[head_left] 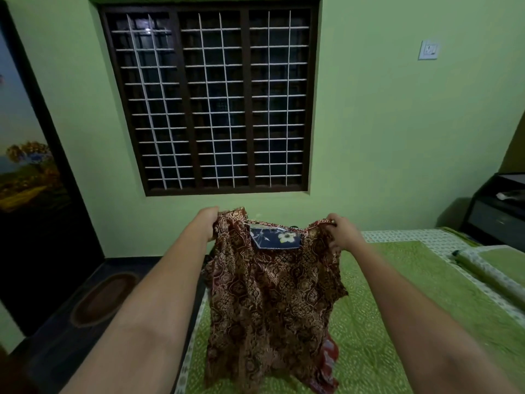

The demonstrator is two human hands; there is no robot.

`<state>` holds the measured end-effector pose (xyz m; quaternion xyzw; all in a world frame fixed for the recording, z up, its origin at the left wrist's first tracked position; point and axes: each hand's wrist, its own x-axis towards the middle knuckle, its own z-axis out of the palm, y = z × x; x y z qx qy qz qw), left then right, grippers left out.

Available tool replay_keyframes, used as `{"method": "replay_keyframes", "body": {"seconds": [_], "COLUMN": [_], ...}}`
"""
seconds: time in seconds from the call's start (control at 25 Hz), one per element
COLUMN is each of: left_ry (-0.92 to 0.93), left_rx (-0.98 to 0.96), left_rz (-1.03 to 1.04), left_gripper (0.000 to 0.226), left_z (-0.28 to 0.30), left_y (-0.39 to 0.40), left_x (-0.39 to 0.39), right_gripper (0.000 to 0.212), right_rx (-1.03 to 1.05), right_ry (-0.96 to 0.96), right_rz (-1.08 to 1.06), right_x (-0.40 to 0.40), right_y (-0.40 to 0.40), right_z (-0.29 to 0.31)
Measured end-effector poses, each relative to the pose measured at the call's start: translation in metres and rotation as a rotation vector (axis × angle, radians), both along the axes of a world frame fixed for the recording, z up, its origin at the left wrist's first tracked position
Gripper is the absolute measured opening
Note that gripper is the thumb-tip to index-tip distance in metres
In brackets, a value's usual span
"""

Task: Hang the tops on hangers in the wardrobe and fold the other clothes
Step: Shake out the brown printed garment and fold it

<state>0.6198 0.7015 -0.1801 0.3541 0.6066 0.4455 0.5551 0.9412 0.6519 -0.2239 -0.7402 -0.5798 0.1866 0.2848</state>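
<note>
A green-walled bedroom with a dark-framed barred window (210, 98) ahead and a bed (397, 322) covered in a green patterned spread below. Held up over the bed's near end is a reddish-brown printed top (270, 294), with a navy floral patch (275, 237) showing at its neckline; its lower hem hangs down to the spread. The left hand (208, 223) has a closed grip on one shoulder of the top, fingers curled round the fabric. The right hand (342, 233) pinches the other shoulder the same way. A dark wardrobe door with a landscape picture (25, 177) stands at the left, and a dark cabinet (500, 206) sits at the far right beside the bed.
</note>
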Motion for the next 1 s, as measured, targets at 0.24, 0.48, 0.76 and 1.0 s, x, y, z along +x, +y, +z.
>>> {"method": "replay_keyframes", "body": {"seconds": [0.24, 0.48, 0.76, 1.0], "left_ry": [-0.127, -0.15, 0.009, -0.072], "left_rx": [-0.015, 0.038, 0.046, 0.077], "left_rz": [-0.052, -0.089, -0.114, -0.175], "left_gripper": [0.028, 0.031, 0.037, 0.045], "left_z": [-0.01, -0.009, -0.014, -0.021], "left_y": [-0.001, 0.005, 0.006, 0.007], "left_x": [-0.004, -0.007, -0.016, -0.018], "right_gripper": [0.028, 0.021, 0.014, 0.043], "right_rx": [0.129, 0.142, 0.181, -0.001], "right_ry": [0.682, 1.07, 1.134, 1.257], "right_rz": [0.021, -0.013, -0.027, 0.236], "right_x": [0.003, 0.007, 0.012, 0.015], "right_y": [-0.002, -0.002, -0.007, -0.007], "right_z": [-0.018, -0.017, -0.017, -0.018]}}
